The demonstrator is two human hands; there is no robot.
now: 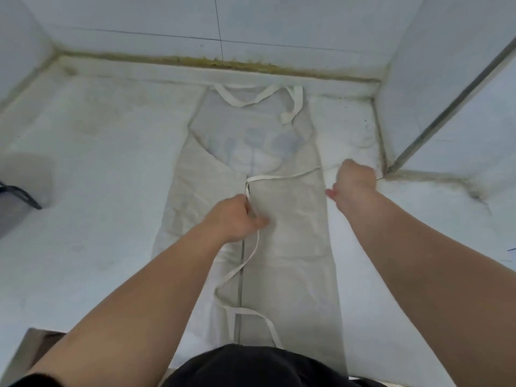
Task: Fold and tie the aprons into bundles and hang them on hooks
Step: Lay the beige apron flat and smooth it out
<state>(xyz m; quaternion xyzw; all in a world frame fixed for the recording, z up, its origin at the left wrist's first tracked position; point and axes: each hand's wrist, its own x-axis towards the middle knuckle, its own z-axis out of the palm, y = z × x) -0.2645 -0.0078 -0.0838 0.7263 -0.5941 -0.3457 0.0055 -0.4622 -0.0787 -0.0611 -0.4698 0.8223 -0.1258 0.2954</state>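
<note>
A pale beige apron (290, 247) lies flat on the white counter (106, 169), its two long sides folded in to the middle, its neck loop (251, 97) toward the back wall. My left hand (237, 216) grips a white waist strap (252, 252) at the apron's middle; the strap's loose end trails down toward me. My right hand (353, 184) is curled at the apron's right edge, where a second length of strap (282, 177) runs taut across the cloth toward it. I cannot see its fingers around the strap.
Tiled walls close the counter at the back and right, with a metal strip (446, 107) on the right wall. A grey container (16, 196) with a dark handle stands at the left edge. A brown box corner (36, 342) shows at bottom left.
</note>
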